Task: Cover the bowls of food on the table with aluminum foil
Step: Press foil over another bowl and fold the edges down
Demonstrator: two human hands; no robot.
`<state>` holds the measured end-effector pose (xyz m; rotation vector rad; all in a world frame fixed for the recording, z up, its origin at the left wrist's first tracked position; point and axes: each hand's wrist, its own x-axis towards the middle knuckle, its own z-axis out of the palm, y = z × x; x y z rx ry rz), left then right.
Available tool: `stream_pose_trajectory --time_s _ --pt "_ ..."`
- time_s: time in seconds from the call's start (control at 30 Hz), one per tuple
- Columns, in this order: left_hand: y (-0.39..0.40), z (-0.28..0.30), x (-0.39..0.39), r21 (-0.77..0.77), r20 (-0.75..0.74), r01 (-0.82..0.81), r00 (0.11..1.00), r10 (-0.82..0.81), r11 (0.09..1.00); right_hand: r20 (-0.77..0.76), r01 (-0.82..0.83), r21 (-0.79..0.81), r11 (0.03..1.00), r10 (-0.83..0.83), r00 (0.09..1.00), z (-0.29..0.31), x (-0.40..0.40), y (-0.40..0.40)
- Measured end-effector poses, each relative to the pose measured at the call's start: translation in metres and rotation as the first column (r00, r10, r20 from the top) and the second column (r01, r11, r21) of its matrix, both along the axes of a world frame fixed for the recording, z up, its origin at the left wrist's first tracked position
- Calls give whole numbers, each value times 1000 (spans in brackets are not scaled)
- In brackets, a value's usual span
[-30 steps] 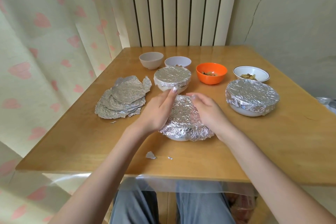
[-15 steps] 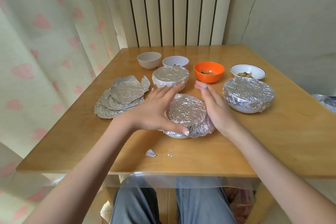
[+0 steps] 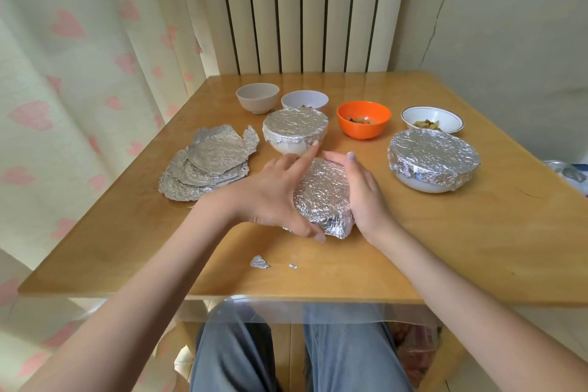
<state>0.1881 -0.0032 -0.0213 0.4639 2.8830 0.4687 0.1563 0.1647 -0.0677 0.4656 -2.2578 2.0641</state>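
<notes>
A bowl wrapped in aluminum foil (image 3: pixel 321 197) stands at the middle of the wooden table (image 3: pixel 445 248). My left hand (image 3: pixel 276 194) presses the foil against its left side, index finger straight and thumb along the near edge. My right hand (image 3: pixel 362 197) lies flat against its right side, fingers straight. Two more foil-covered bowls stand behind (image 3: pixel 294 127) and to the right (image 3: pixel 434 156). Uncovered at the back are an orange bowl (image 3: pixel 362 124) and a white rimmed bowl (image 3: pixel 431 119), both with food, a pale bowl (image 3: pixel 304 99) and a beige bowl (image 3: pixel 257 98).
A stack of crumpled foil sheets (image 3: pixel 206 165) lies at the left of the table. Two small foil scraps (image 3: pixel 259 262) lie near the front edge. A heart-print curtain hangs at the left, and a radiator stands behind the table.
My hands have slid from the top of the foil down round the bowl's sides, and the foil rim now lies tighter against the bowl.
</notes>
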Motion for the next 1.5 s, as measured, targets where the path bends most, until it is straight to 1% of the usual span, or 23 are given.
stream_pose_trajectory --time_s 0.07,0.17,0.23,0.27,0.33,0.4,0.47,0.5,0.6,0.67,0.7,0.77,0.83,0.9,1.0,1.1,1.17,1.23,1.3,1.33,1.4,1.43,1.5 --pt "-1 -4 1 16 -29 4 1000 -4 1000 0 36 -19 999 -36 999 2 3 -2" --pt "-2 -4 1 53 -53 49 998 -46 997 -25 55 11 998 -55 998 5 7 -4" --pt "-7 -1 2 54 -77 62 995 -58 997 -55 152 13 988 -151 987 6 13 -2" --pt "-10 2 3 94 -95 58 994 -49 994 -73 235 -7 972 -234 969 6 19 0" --pt "-18 6 4 279 -152 33 988 10 960 -64 393 -79 916 -398 915 8 34 5" --pt "-19 5 1 483 -195 -10 974 119 876 63 465 -198 863 -462 885 10 46 3" --pt "-13 0 -7 618 -141 -58 973 183 784 222 472 -329 818 -419 881 15 50 -6" --pt "-9 -4 -11 658 -90 -83 978 187 749 254 477 -348 807 -409 877 18 50 -13" --pt "0 -13 -18 733 54 -156 984 172 662 275 489 -322 811 -414 868 18 44 -36" --pt "4 -16 -18 781 112 -190 980 166 595 289 518 -296 803 -441 849 15 39 -44" --pt "5 -15 -20 792 133 -222 972 195 569 292 534 -282 797 -459 839 13 36 -44" --pt "6 -17 -23 786 155 -284 950 270 549 309 550 -249 797 -472 825 11 30 -41" --pt "4 -22 -26 774 186 -331 934 305 540 331 543 -203 815 -465 821 9 25 -37" --pt "6 -20 -23 739 173 -348 925 337 577 328 513 -156 844 -446 833 6 22 -34" --pt "11 -16 -16 652 67 -337 918 391 679 305 488 -85 869 -444 843 3 21 -31" --pt "16 -16 -4 631 -12 -321 906 422 706 284 443 -54 895 -411 866 4 19 -28" --pt "14 -19 0 651 -38 -298 905 423 698 329 365 -27 931 -337 882 8 16 -25" --pt "3 -19 3 660 -30 -254 932 362 707 350 226 62 972 -234 907 13 10 -14" --pt "-11 -17 6 603 -24 -197 964 265 773 307 117 194 974 -174 936 18 6 -1" --pt "-17 -15 6 579 -16 -170 975 220 798 231 126 256 959 -187 955 22 3 4" --pt "-23 -11 5 577 31 -114 993 118 809 43 174 292 940 -195 980 33 -5 8" --pt "-22 -9 3 556 48 -81 997 66 827 -7 146 293 945 -151 989 39 -8 6" --pt "-15 -9 2 431 13 -5 1000 0 902 -6 -10 346 938 13 1000 46 -13 -2"
